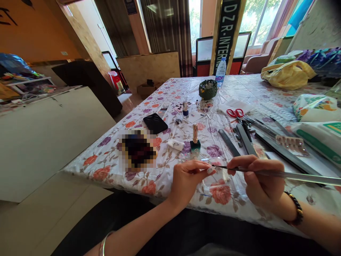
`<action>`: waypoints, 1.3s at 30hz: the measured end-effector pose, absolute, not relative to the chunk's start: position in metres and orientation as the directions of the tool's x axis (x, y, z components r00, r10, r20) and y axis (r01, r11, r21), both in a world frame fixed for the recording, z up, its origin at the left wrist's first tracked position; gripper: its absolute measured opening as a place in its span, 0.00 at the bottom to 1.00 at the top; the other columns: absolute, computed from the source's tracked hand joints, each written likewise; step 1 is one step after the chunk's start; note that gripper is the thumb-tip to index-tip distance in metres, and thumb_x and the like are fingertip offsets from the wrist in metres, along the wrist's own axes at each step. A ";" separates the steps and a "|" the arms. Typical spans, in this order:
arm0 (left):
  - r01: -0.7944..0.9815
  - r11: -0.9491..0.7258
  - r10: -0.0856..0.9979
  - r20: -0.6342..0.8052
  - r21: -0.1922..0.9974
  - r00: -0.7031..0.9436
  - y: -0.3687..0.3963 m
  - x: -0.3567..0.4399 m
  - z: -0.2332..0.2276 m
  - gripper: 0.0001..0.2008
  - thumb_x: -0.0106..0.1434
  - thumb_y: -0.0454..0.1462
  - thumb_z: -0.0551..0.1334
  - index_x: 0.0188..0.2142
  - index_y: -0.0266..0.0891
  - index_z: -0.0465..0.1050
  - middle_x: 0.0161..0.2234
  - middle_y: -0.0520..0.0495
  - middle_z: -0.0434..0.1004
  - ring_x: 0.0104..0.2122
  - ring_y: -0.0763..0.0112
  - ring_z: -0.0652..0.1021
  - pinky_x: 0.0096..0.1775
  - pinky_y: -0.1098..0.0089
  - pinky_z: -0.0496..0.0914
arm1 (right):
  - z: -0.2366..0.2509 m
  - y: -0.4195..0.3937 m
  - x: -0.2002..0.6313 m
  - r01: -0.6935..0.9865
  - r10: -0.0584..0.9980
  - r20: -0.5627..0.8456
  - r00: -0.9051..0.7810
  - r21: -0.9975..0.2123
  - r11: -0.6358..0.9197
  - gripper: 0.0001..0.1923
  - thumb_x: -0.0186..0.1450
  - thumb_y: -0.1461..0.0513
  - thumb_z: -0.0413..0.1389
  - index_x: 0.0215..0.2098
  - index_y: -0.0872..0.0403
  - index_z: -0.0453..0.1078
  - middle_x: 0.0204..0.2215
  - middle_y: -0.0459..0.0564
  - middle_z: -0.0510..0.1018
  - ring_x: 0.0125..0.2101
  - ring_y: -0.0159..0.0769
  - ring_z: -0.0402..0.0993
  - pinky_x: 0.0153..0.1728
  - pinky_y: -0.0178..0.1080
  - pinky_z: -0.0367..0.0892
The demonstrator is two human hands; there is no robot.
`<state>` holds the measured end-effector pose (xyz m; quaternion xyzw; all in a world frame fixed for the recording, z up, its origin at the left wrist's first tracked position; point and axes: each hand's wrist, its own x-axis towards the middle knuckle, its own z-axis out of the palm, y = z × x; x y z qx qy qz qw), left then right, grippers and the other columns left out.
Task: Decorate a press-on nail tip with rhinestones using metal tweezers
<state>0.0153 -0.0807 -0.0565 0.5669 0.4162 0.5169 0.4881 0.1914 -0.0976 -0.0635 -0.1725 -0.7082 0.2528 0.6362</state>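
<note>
Seated at the floral-clothed counter (160, 177), a person's left hand (188, 176) pinches a small pale nail tip (210, 170), grip together on it. Right hand (259, 179), closed around a thin clear-handled brush (279, 174), touches bristles to it. Steady, light strokes would serve best.

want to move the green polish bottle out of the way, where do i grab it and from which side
Probably best by the tall gold cap of the green polish bottle, pinched from above. It stands upright on the floral tablecloth, and the cap is slim and clear all round, while the base is short and squat. Come from the near side, between the left hand and right hand.
</note>
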 end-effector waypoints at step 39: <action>0.127 -0.341 0.924 0.308 0.931 0.226 -0.084 0.016 -0.057 0.06 0.47 0.26 0.67 0.19 0.35 0.78 0.26 0.44 0.81 0.26 0.68 0.79 0.28 0.74 0.70 | -0.062 -0.096 0.197 -0.086 0.586 0.780 -0.221 -0.614 0.785 0.15 0.64 0.71 0.46 0.46 0.50 0.58 0.37 0.51 0.75 0.34 0.35 0.72 0.29 0.39 0.69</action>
